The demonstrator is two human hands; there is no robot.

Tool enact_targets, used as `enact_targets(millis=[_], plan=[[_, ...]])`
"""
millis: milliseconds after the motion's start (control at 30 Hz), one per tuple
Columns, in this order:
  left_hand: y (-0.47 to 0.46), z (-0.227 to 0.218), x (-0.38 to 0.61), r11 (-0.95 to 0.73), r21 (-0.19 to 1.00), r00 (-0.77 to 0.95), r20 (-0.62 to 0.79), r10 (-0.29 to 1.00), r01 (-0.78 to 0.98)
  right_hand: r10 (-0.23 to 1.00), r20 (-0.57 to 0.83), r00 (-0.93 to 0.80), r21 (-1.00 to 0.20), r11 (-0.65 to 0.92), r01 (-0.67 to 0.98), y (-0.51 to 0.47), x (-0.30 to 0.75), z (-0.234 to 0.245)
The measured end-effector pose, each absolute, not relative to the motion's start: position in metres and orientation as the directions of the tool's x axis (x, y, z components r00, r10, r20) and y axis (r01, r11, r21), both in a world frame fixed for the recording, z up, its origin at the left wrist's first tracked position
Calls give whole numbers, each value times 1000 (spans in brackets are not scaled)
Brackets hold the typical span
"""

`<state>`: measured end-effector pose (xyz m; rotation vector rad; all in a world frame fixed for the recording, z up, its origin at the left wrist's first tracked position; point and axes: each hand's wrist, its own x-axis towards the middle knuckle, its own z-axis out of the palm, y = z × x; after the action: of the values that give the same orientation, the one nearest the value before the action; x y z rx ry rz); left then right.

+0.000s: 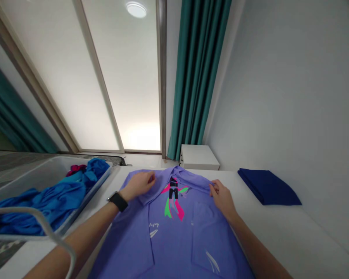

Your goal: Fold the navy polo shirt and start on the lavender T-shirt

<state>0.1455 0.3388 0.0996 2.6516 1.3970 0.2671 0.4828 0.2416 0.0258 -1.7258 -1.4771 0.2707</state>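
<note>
A purple shirt (171, 240) lies spread on the white table, with a pink, green and black print near its far end and small white marks lower down. Its far edge is turned over, and long fabric edges run down both sides of the front. My left hand (138, 186), a black watch (118, 201) on its wrist, is closed at the far left part of the shirt, fingers curled on the cloth. At the far right edge, my right hand (223, 198) pinches the fabric between thumb and fingers.
On the left, a white plastic bin (26, 179) holds crumpled blue clothes (58, 193) and a dark red piece. A folded navy cloth (267, 187) rests on the white table (273, 236) by the right wall. A white cable (43, 221) curves across the lower left, before the bin.
</note>
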Motion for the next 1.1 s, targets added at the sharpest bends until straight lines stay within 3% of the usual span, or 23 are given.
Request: enact_targets(millis=[133, 367, 467, 533, 600, 667, 733, 867, 1100], plan=[[315, 98, 111, -621, 244, 650, -55, 758, 745, 906, 335, 258, -692, 51, 720, 246, 487, 14], [286, 92, 106, -708, 108, 715, -39, 698, 698, 910, 336, 243, -691, 62, 720, 247, 487, 10], [292, 94, 105, -652, 110, 657, -14, 753, 750, 904, 350, 246, -694, 74, 716, 249, 489, 11], [302, 98, 103, -547, 248, 566, -5, 825, 800, 904, 336, 265, -711, 58, 701, 254, 492, 15], [319, 104, 100, -365, 529, 454, -42, 890, 766, 906, 273, 324, -770, 4, 638, 265, 496, 25], [341, 113, 96, -138, 789, 346, -99, 933, 599, 898, 162, 409, -870, -65, 489, 280, 501, 40], [366, 124, 92, -7, 912, 222, -92, 971, 410, 873, 44, 485, -954, -108, 281, 299, 508, 58], [408, 146, 85, 18, 971, 18, -23, 1000, 238, 850, 24, 526, -974, -99, 204, 335, 521, 92], [442, 159, 79, -194, 971, -52, 203, 978, 136, 841, 74, 536, -983, -30, 182, 368, 535, 125]])
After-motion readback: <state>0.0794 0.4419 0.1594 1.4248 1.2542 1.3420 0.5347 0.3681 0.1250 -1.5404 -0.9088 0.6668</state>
